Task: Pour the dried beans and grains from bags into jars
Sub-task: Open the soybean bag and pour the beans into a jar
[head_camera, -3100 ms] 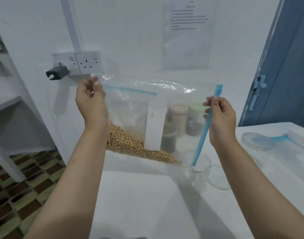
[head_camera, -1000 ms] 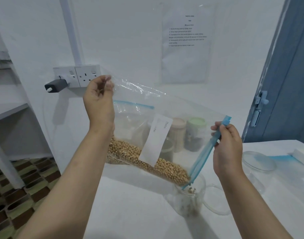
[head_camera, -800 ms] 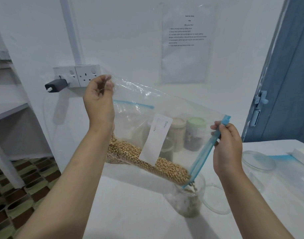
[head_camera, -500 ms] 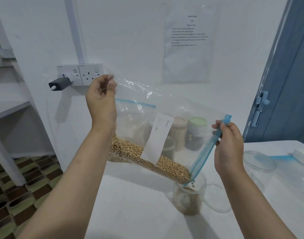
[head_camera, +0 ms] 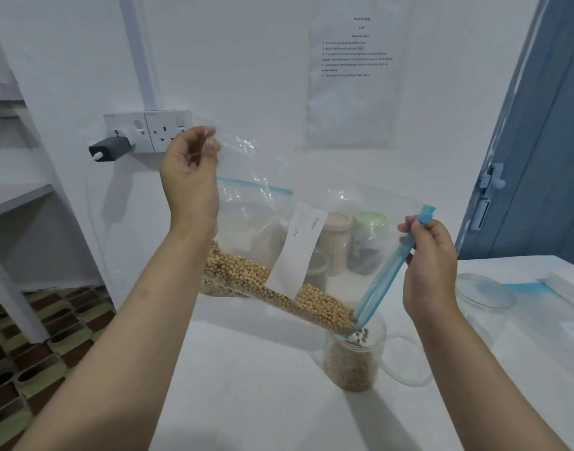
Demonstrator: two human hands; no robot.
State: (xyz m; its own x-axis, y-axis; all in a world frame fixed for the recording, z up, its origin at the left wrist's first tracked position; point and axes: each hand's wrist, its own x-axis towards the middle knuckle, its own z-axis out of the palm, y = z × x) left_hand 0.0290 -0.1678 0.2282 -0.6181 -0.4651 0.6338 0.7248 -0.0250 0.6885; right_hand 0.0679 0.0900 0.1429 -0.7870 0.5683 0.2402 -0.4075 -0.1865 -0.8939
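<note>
- While the left hand pinches the closed bottom corner of a clear plastic bag between thumb and curled fingers and holds it high, the right hand pinches the blue zip strip near its upper end, lower down and off to the side.
- Between the two grips the bag hangs tilted, sloping down from the left hand's corner toward the low end of the zip strip.
- Below the left wrist, pale beans lie along the bag's lower edge and crowd toward the open corner beneath the right hand's pinch.
- Just under that corner stands a clear jar on the white table; a few beans are in the air at its mouth, and the jar is a good part full.
- A white label on the bag's face sits about midway between the hands, with "Date:" readable on it.
- Beside the jar, below the right forearm, lies a clear round lid, touching or nearly touching the jar; I cannot tell which.
- Seen through the bag, behind it, are a beige-lidded jar and a green-lidded jar near the wall.
- Beyond the right hand another clear container rests on the table.
- Past the left hand, on the wall, is a double socket with a dark charger plugged in, and higher up a printed sheet.
</note>
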